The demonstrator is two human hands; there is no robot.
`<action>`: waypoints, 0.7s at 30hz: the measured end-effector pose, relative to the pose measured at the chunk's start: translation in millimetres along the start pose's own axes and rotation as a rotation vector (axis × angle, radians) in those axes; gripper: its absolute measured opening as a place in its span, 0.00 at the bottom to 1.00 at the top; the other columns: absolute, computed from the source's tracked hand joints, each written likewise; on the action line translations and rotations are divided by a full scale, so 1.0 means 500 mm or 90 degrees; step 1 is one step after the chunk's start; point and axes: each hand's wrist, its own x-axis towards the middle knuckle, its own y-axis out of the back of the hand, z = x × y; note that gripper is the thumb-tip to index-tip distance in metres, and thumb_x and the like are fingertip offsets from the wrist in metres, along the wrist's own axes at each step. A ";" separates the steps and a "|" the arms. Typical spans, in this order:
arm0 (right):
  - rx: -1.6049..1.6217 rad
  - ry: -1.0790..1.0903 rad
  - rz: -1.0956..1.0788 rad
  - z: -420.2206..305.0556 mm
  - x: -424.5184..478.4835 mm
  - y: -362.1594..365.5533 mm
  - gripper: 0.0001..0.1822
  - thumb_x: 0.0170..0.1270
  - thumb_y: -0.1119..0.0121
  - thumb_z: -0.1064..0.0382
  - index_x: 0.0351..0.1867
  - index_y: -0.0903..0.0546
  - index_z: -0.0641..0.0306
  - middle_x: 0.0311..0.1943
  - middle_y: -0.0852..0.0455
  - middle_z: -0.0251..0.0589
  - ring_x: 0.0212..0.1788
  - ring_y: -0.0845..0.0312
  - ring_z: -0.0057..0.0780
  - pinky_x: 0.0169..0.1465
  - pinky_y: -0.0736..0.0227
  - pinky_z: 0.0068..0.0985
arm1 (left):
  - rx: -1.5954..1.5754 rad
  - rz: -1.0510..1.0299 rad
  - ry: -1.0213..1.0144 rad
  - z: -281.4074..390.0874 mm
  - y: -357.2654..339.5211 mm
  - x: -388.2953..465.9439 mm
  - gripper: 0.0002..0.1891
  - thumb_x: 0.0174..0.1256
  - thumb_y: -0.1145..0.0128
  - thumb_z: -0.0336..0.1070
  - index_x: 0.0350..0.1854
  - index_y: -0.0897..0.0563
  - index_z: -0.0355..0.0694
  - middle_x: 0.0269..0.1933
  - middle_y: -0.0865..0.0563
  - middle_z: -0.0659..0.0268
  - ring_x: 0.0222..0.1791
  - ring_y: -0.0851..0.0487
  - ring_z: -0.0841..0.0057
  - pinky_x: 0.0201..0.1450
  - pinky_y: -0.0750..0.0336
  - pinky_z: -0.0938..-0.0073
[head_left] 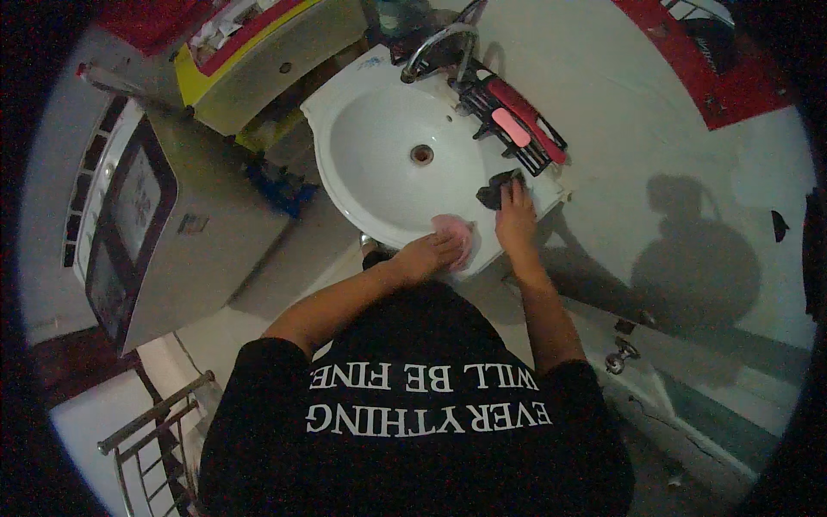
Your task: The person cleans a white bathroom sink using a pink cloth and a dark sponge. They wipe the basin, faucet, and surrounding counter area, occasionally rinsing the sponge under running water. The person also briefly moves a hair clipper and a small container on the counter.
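Note:
A white ceramic washbasin (362,142) with a drain hole (422,154) stands before me. My left hand (434,253) presses a pink cloth (454,227) onto the near rim of the basin. At the right-hand rim, my right hand (517,210) has its fingers on a dark cloth or sponge (494,189); the exact kind is too blurred to tell. The two hands are apart, with a strip of white rim between them.
A curved metal faucet (433,45) rises at the back of the basin. Along the right rim sits a black rack (535,155) with a pink bar (511,127) and a long red object (520,106). A fridge-like cabinet (213,213) stands left, and a white wall (614,129) borders the right.

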 end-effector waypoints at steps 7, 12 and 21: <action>0.045 -0.184 -0.174 0.018 0.141 0.018 0.31 0.62 0.43 0.61 0.68 0.32 0.61 0.66 0.31 0.51 0.64 0.32 0.52 0.64 0.34 0.41 | -0.254 -0.139 0.241 0.034 0.081 0.054 0.21 0.64 0.50 0.37 0.59 0.25 0.38 0.61 0.22 0.54 0.62 0.25 0.56 0.66 0.31 0.60; -0.025 -0.003 0.007 -0.038 0.051 0.004 0.30 0.59 0.40 0.62 0.64 0.30 0.65 0.67 0.34 0.52 0.66 0.37 0.54 0.66 0.37 0.43 | -0.048 -0.029 0.151 0.024 0.011 0.005 0.21 0.65 0.52 0.35 0.61 0.26 0.40 0.63 0.24 0.55 0.64 0.27 0.56 0.67 0.31 0.60; 0.012 -0.033 -0.025 -0.086 0.126 -0.017 0.30 0.59 0.45 0.66 0.66 0.31 0.67 0.71 0.40 0.57 0.68 0.40 0.56 0.67 0.39 0.48 | -0.008 -0.048 0.112 0.011 -0.006 -0.029 0.29 0.55 0.45 0.31 0.64 0.28 0.40 0.67 0.28 0.60 0.69 0.34 0.58 0.69 0.34 0.61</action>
